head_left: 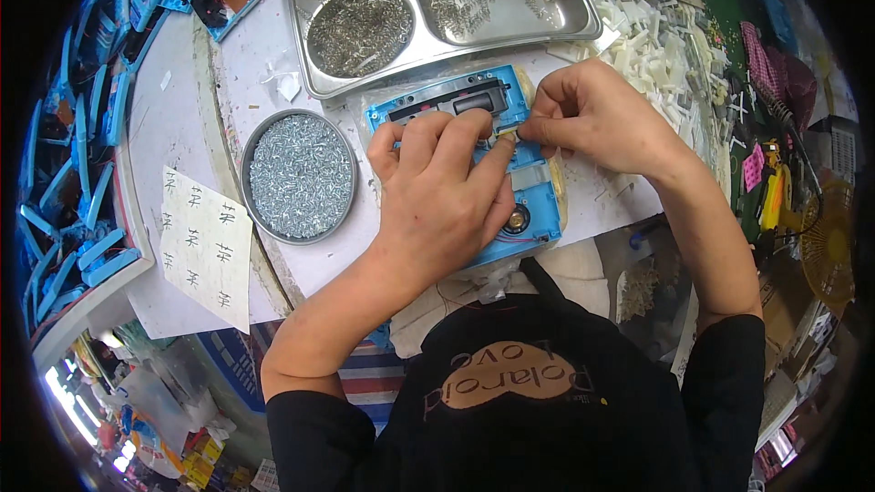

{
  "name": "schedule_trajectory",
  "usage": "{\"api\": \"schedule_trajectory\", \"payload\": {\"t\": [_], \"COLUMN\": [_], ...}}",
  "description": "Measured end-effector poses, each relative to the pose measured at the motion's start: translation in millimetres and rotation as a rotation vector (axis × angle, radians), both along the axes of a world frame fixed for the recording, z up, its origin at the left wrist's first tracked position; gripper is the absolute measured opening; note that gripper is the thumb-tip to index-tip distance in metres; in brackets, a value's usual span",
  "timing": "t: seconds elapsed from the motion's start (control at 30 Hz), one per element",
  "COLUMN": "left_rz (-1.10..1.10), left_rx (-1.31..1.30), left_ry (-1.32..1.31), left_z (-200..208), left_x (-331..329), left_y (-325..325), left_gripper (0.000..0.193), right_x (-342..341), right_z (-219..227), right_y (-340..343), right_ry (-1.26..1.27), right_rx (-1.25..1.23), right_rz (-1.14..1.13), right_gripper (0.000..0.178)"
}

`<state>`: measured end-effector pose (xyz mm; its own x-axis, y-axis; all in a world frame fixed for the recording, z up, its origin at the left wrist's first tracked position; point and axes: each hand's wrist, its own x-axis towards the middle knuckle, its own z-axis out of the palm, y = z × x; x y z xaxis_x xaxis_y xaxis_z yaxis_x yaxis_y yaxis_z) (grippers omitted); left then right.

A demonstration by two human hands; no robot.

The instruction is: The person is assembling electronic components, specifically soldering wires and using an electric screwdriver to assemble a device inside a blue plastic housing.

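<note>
A blue plastic casing [540, 205] lies on the worktable in front of me, with a black mechanism [472, 102] along its far side and a round speaker-like part [518, 220] at its near right. My left hand [439, 184] lies across the casing with bent fingers, holding it down; its index fingertip reaches the middle, beside a tiny pale piece [507, 133]. From the right comes my right hand [597, 118], thumb and index finger pinched together at that same spot. What sits between those fingertips is too small and covered to make out.
A round grey dish of small silvery screws [301, 175] stands to the left. Behind the casing is a metal compartment tray [506, 35] with springs. White plastic pieces [656, 55] are heaped at the far right. Blue casings [91, 164] pile up far left, near a marked paper sheet [208, 246].
</note>
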<state>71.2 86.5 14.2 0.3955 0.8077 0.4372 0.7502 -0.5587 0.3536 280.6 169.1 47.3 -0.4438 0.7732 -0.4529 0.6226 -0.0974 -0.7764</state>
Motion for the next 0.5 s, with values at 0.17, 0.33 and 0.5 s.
{"api": "schedule_trajectory", "payload": {"t": [0.17,0.33,0.5], "left_rz": [-0.002,0.015,-0.05], "left_rx": [-0.014,-0.086,-0.025], "left_ry": [-0.035,-0.203,-0.06], "left_z": [3,0,14], "left_x": [-1,-11,-13], "left_y": [2,4,21], "left_gripper": [0.031,0.026,0.026], "right_x": [7,16,5], "right_z": [-2,-15,-12], "right_y": [-4,-19,-25], "right_ry": [0.099,0.2,0.118], "right_rx": [-0.071,-0.05,0.057], "right_rz": [-0.083,-0.226,-0.164], "right_gripper": [0.02,0.02,0.018]}}
